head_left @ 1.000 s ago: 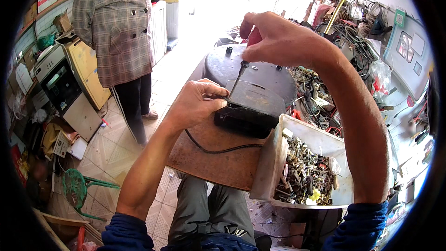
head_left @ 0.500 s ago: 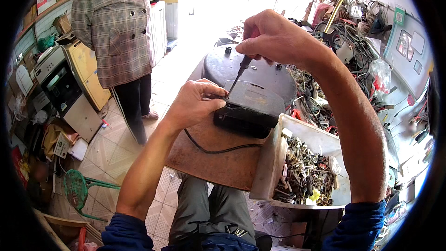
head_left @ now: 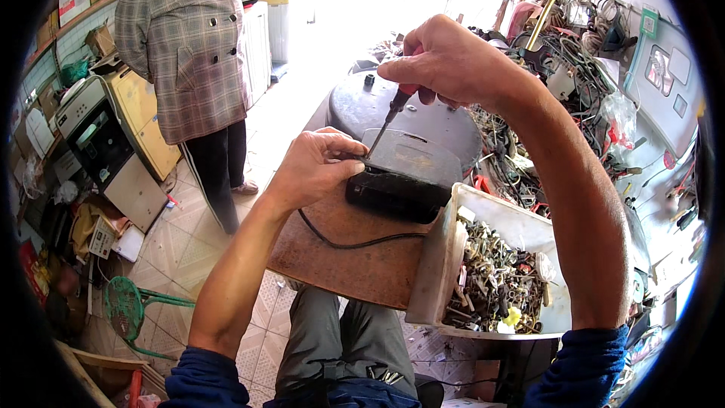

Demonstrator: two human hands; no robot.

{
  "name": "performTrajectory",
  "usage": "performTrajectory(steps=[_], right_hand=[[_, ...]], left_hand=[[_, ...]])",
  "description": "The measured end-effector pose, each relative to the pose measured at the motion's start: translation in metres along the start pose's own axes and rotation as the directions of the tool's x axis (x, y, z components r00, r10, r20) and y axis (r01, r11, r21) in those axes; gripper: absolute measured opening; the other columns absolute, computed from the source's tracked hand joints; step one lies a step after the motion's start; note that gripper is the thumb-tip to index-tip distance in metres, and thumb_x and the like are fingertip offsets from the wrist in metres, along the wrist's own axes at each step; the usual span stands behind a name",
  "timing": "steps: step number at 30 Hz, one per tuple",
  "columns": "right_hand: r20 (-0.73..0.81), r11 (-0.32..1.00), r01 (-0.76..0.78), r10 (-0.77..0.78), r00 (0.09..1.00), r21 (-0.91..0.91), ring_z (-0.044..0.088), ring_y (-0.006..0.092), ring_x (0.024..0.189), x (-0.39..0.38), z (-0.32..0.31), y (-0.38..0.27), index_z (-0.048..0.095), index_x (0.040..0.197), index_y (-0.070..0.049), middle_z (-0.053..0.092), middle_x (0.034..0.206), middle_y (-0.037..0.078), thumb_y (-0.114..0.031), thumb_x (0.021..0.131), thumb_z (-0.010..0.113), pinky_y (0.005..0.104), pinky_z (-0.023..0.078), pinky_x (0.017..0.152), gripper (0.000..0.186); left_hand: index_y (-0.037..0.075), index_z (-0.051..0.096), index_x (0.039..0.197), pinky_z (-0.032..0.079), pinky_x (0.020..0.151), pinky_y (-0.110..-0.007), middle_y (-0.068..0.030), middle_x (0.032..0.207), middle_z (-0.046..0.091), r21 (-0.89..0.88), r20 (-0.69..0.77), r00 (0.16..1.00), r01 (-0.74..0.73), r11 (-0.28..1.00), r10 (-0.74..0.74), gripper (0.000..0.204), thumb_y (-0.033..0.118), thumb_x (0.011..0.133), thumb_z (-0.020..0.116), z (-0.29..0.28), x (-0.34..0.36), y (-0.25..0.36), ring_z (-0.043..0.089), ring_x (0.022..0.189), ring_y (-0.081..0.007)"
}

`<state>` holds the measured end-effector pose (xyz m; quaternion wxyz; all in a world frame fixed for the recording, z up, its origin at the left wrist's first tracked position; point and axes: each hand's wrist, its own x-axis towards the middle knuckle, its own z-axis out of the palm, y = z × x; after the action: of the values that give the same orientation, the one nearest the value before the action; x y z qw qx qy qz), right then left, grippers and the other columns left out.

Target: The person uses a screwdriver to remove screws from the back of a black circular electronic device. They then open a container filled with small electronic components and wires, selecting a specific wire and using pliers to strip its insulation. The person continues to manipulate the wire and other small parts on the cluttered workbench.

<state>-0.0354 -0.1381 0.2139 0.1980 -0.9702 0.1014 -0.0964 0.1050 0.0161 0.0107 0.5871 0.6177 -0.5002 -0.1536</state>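
Note:
My right hand (head_left: 445,60) is closed round the red handle of a screwdriver (head_left: 390,115), held from above with its shaft slanting down to the left. The tip meets the left corner of the box-shaped housing (head_left: 415,157) on a black round appliance (head_left: 445,127). At that same corner my left hand (head_left: 313,170) pinches thumb and fingers together beside the tip; whatever they hold is hidden. Under the appliance is a brown work surface (head_left: 347,261), where a black power cord (head_left: 355,245) curves out in front.
Right of the appliance, a white plastic bin (head_left: 434,279) holds many small metal parts. Tangled cables (head_left: 570,68) pile up behind it. A person in a checked coat (head_left: 192,53) stands at the far left. A green stool (head_left: 124,308) is on the tiled floor.
My right hand has turned slightly on the screwdriver, and more of the red handle shows. The left hand and the appliance stay almost where they were.

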Motion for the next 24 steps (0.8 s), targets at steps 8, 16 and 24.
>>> performTrajectory(steps=[8,16,24], right_hand=[[-0.01,0.999,0.038,-0.038,0.999,-0.014,0.068,0.0142,0.06,0.009,0.005,0.011,0.071,0.095,0.009,0.072,0.075,0.013,-0.025,0.097,0.076,0.0292,0.05,0.046,0.035],[-0.125,0.987,0.159,-0.156,0.98,0.016,0.067,0.0138,0.06,0.004,0.014,0.015,0.072,0.094,0.008,0.072,0.075,0.012,-0.025,0.095,0.077,0.027,0.05,0.048,0.033],[-0.056,0.993,0.089,-0.093,0.994,-0.073,0.068,0.013,0.062,0.004,0.008,0.009,0.073,0.096,0.008,0.073,0.076,0.011,-0.023,0.094,0.079,0.0278,0.051,0.052,0.032]], left_hand=[[-0.001,0.081,0.115,0.058,0.088,-0.028,-0.0052,0.108,0.074,-0.031,0.019,1.0,-0.015,0.999,0.016,0.026,0.001,0.089,0.082,0.001,0.002,-0.002,0.07,0.098,-0.0124],[-0.001,0.082,0.113,0.058,0.088,-0.028,-0.0051,0.109,0.074,-0.003,0.002,1.0,-0.018,1.0,0.018,0.024,0.0,0.089,0.082,-0.001,-0.001,0.0,0.07,0.098,-0.0126],[-0.002,0.081,0.114,0.059,0.088,-0.028,-0.007,0.109,0.075,-0.013,0.0,1.0,0.005,1.0,-0.005,0.025,0.002,0.089,0.082,-0.001,0.0,0.0,0.072,0.098,-0.0136]])
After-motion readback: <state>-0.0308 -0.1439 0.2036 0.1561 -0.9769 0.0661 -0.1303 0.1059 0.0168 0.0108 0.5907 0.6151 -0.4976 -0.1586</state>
